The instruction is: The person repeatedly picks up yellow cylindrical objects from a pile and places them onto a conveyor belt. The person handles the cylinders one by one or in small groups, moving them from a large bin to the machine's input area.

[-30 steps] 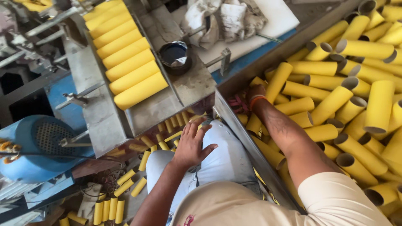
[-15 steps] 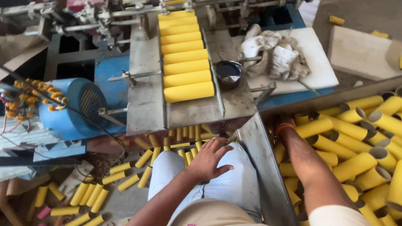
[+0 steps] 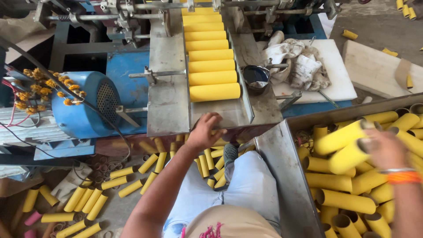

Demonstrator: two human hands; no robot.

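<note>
A row of yellow cardboard tubes (image 3: pixel 211 55) lies side by side on a sloping metal chute (image 3: pixel 167 88) of the machine ahead. My left hand (image 3: pixel 205 130) is at the chute's lower edge, fingers apart and holding nothing, just below the lowest tube (image 3: pixel 214 92). My right hand (image 3: pixel 387 149), blurred and wearing an orange wristband, grips two yellow tubes (image 3: pixel 341 137) above a metal bin (image 3: pixel 282 163) filled with several more tubes. My knee in light jeans (image 3: pixel 251 180) sits between chute and bin.
A blue motor (image 3: pixel 79 105) with an orange flower garland (image 3: pixel 39 81) stands at the left. A small pot of dark liquid (image 3: pixel 255 76) and dirty rags (image 3: pixel 297 61) rest on a white board (image 3: pixel 339 83). Loose yellow tubes (image 3: pixel 88 200) litter the floor.
My left hand has risen from my knee to the chute's lower edge. My right hand has come up out of the bin's pile with two tubes.
</note>
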